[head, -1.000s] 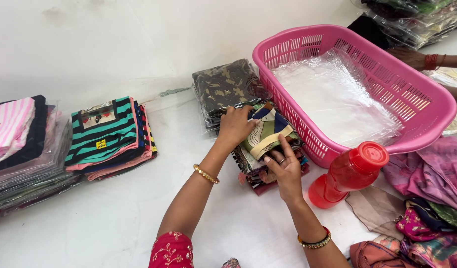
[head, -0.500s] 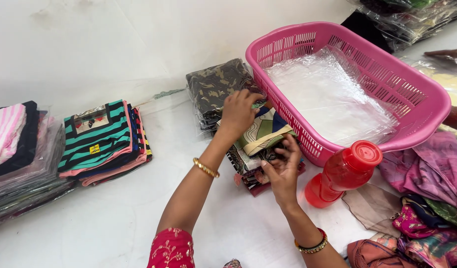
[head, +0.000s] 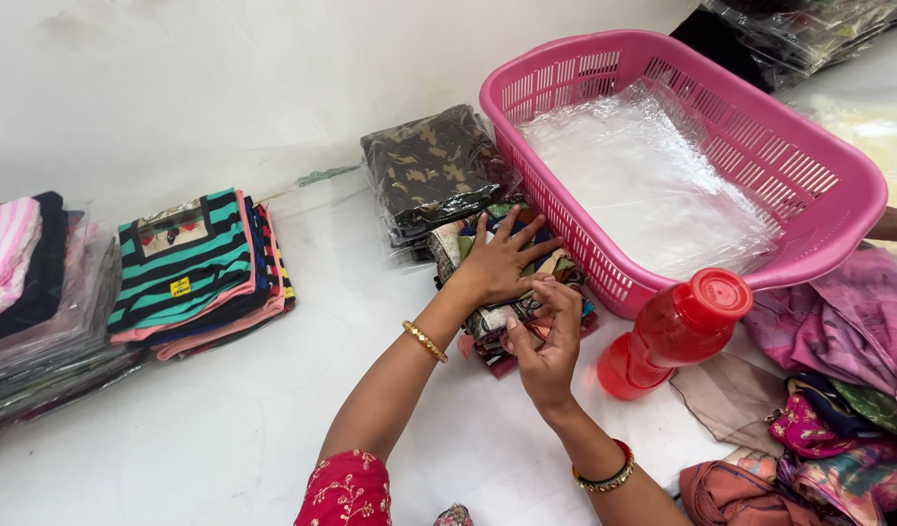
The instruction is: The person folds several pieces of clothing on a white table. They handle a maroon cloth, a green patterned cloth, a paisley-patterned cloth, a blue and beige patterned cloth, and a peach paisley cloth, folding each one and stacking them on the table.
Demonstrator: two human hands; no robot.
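folded stack [head: 487, 321] top hidden under left hand [head: 497, 263]

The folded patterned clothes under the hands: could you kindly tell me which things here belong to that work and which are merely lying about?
In hand:
- left hand, flat on the patterned clothes stack
- right hand, fingers at the stack's front edge

Lying about:
- pink basket holding clear plastic bags
- red bottle
- camouflage stack
- striped stack
- loose fabrics

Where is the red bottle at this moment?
In the head view the red bottle lies at lower right on the white floor, against the near wall of the pink basket, just right of the right hand.
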